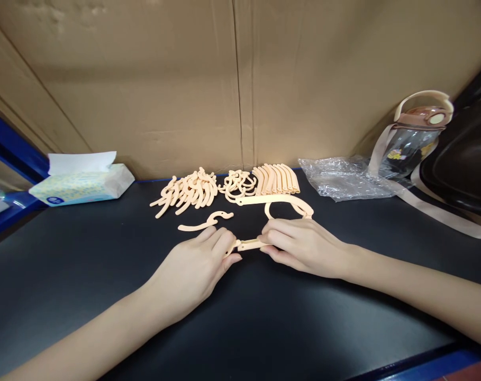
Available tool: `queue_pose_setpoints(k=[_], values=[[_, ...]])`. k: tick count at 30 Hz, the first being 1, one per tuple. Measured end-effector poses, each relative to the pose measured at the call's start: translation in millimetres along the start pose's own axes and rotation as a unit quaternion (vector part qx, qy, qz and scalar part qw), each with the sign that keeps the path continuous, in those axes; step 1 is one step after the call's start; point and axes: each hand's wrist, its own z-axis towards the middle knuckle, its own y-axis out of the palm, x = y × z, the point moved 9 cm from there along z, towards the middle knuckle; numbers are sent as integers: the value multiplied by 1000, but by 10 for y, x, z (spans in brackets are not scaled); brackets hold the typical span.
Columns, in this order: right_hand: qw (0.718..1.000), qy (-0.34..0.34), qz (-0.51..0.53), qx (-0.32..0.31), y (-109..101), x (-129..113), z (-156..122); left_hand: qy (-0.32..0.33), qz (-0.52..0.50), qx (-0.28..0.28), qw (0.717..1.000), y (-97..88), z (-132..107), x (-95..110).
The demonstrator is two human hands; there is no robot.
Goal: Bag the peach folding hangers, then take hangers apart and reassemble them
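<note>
My left hand [202, 262] pinches a small peach plastic hanger piece [227, 252] with a hole near its end; the fingers cover much of it. Between the fingers of my right hand [299, 244] is a straight peach hanger arm [248, 245], its holed end showing. The two ends meet or nearly touch; I cannot tell whether they are joined. Just beyond the left hand lies a loose curved piece with a hook shape [206, 221]. A longer curved hanger arm [275, 200] lies behind the right hand, which partly hides the parts next to it.
Farther back on the black table [240, 328] are a heap of curved pieces [194, 190], a pile of hooks [237, 183] and a row of arms [275, 179]. A tissue pack [83, 182] stands left; a clear plastic bag [343, 177] and strapped bottle [413, 145] are right. Cardboard [164, 95] stands behind.
</note>
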Motion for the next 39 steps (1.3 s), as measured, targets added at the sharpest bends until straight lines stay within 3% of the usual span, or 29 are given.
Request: queue_pose_setpoints(k=[9, 15, 39], values=[[1000, -7, 17, -2, 6, -28, -3, -26, -37, -38, 998, 98, -13, -20], [999, -14, 38, 23, -11, -85, 11, 1, -29, -29, 999, 75, 6, 36], [993, 45, 104, -21, 85, -2, -16, 80, 168, 6, 982, 25, -11, 135]])
